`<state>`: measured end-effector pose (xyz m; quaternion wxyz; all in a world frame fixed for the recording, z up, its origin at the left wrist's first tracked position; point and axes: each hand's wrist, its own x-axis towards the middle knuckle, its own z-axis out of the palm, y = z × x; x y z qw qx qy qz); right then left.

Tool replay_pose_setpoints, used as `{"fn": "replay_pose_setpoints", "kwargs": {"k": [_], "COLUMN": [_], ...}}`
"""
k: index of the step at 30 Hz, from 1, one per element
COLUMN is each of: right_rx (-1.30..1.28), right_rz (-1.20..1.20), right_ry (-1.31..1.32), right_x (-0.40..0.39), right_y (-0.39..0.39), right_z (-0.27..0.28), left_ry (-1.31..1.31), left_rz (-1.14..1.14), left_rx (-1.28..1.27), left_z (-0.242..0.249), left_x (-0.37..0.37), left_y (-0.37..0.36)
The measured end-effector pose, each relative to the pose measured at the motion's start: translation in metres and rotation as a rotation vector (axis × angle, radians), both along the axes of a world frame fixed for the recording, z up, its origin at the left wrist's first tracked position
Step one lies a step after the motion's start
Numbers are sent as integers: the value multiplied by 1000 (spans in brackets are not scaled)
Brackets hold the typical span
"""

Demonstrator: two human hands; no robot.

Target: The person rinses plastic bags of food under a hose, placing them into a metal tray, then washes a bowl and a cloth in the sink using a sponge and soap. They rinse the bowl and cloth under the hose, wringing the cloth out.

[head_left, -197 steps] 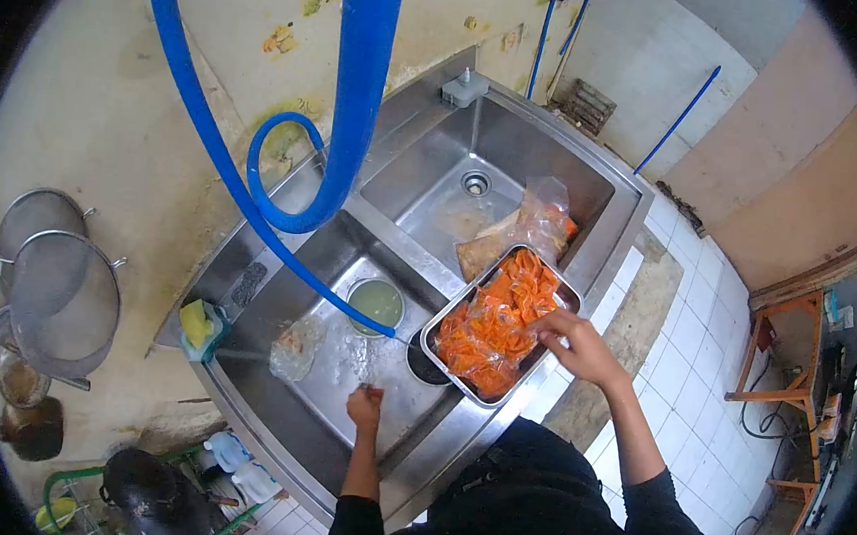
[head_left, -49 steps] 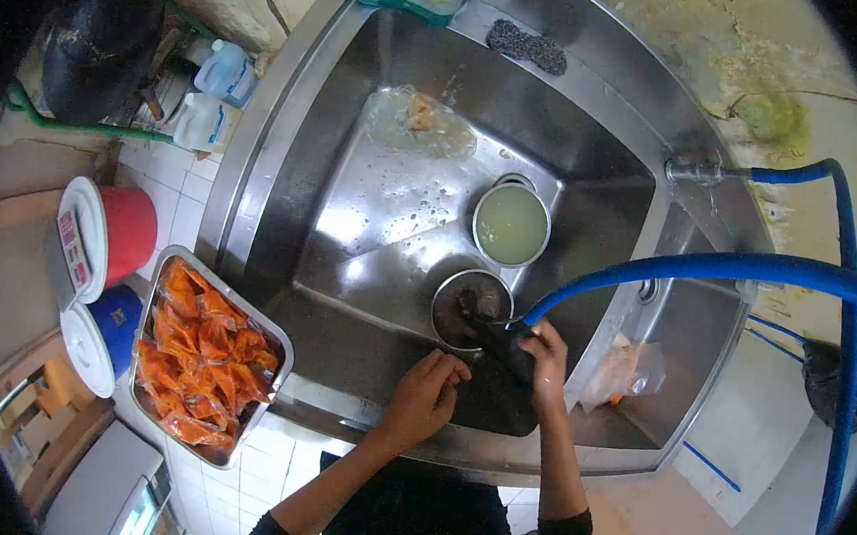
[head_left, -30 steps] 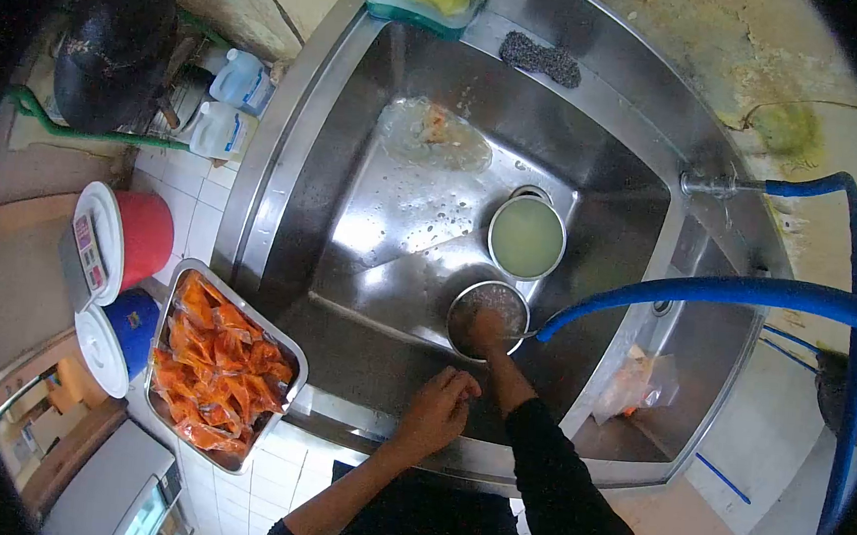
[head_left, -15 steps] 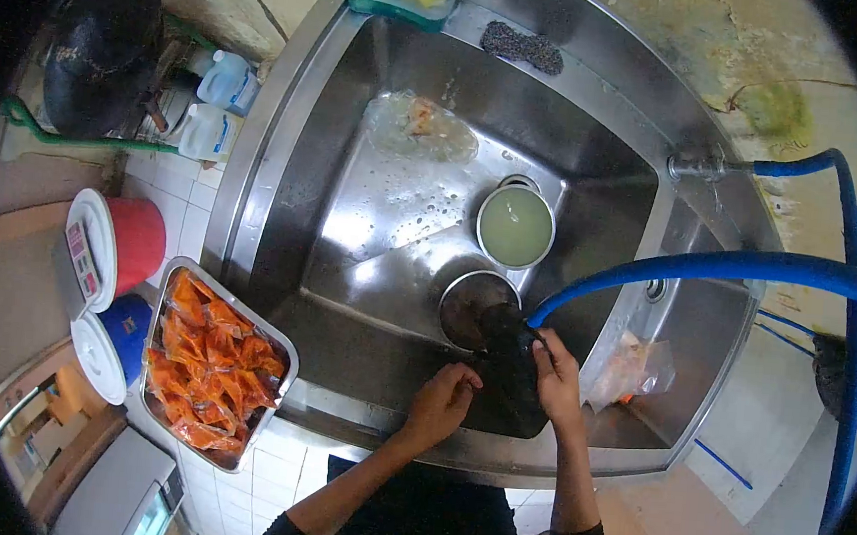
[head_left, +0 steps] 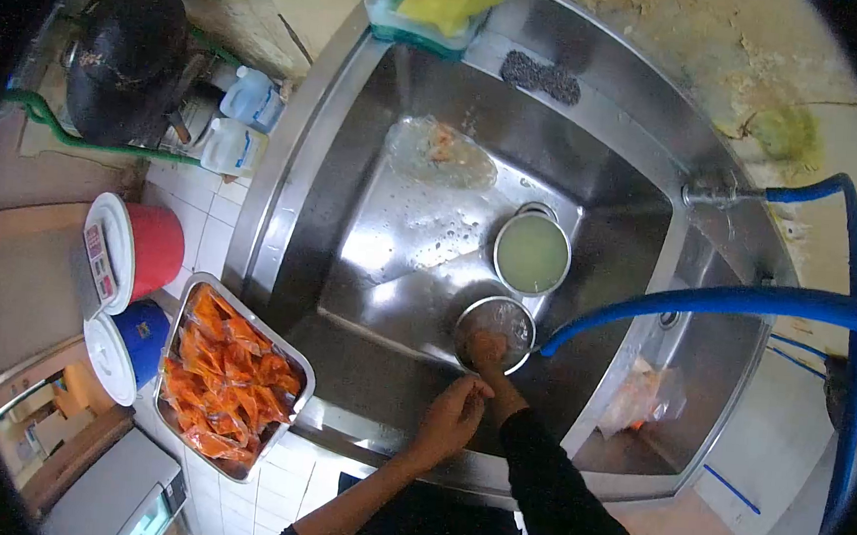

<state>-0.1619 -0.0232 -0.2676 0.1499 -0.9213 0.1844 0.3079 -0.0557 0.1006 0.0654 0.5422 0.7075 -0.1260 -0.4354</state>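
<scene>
Reaching into a round bowl point(head_left: 520, 321), a person dips the right hand point(head_left: 487, 349) inside, at the near side of a metal sink point(head_left: 401, 234).
The right hand's grip is hidden; the left hand point(head_left: 452, 416) hangs close by, fingers curled, its hold impossible to tell. A blue hose point(head_left: 705, 299) runs to the bowl's right side, a pot point(head_left: 569, 262) of cloudy liquid point(head_left: 533, 253) stands just beyond, and orange packets point(head_left: 227, 373) fill a tray point(head_left: 307, 382) at left.

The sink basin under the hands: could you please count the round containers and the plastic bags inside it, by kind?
Round containers: 2 (the container of greenish liquid and the container with the right hand in it)
Plastic bags: 1 (the crumpled clear bag)
Total: 3
</scene>
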Motion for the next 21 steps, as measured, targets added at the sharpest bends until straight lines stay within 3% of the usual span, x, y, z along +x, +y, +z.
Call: {"fn": "replay_pose_setpoints", "kwargs": {"k": [2,4,5,7,8,9,10,13,15,19,21], "right_rx": [23,61,58,221,215,288,364,296,425,386,319], "right_rz": [-185,-369,-360,-608,-597,-708,-818,-796,-854,-832,-655], "right_ry": [-137,-250,-261,-210,-217,-390,-564,-524,-360,-432,-475], "right_x": [14,21,27,35,36,31,26,28,46,40,41], "right_y": [4,5,-3,-26,-32,-35,-37,-41,-43,-47,-50], "right_z": [16,42,55,89,105,125,146,226,287,297,285], "left_ry": [-49,289,181,-64,-86,-267,-157,-550,-1398,-1551,-1184], "left_rz": [153,313,346,636,657,690,717,788,605,393,98], "left_rx": [-130,-235,-19,-321,-258,-197,-215,-92,352,357,468], "left_z": [-12,-23,5,0,12,0,26,28,62,59,67], "left_x": [25,74,117,185,223,260,285,348,362,397,412], "left_y": [-21,-48,-66,-97,-105,-114,-117,-133,-138,-152,-156]}}
